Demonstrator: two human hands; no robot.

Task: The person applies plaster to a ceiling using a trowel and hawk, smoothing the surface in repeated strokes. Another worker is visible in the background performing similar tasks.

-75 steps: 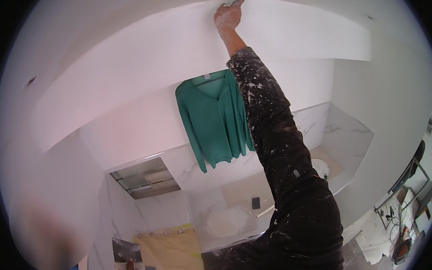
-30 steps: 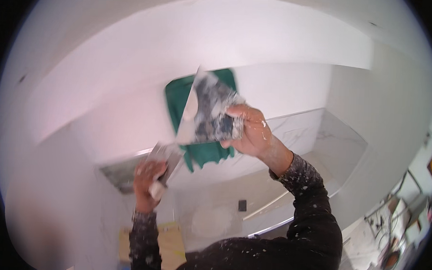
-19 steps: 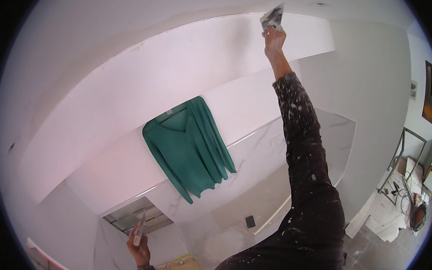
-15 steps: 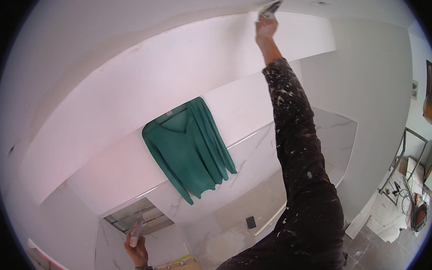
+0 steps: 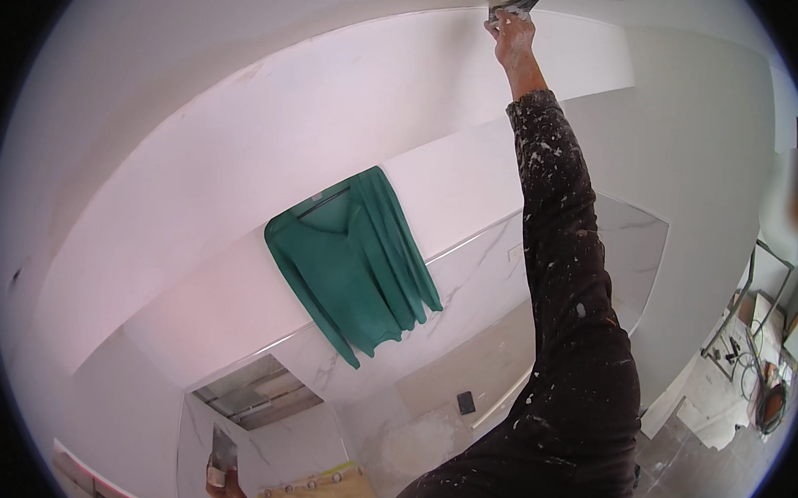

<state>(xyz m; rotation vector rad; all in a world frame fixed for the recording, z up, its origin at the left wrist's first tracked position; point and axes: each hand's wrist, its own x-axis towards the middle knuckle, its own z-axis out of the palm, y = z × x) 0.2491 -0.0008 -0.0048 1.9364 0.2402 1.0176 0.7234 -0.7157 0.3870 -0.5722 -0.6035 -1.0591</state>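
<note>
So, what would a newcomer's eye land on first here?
Probably the green sweater hanging near the middle against the white wall. Next, the white-speckled dark sleeve to its right, leading up to the right hand and its scraper near the ceiling. Low left, the left hand holds another scraper.

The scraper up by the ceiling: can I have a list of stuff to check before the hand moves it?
1. Scraper held by the right hand: ok, the fingers are on it.
2. Scraper clean: not ok, it has white smears.
3. Scraper flat against the ceiling: cannot tell from this angle.
4. Second scraper out of the way: ok, the left hand has it down low.
5. Green sweater away from both scrapers: ok, it hangs between them, apart from each.
6. Dark sleeve clean: not ok, it has white spots.
</note>
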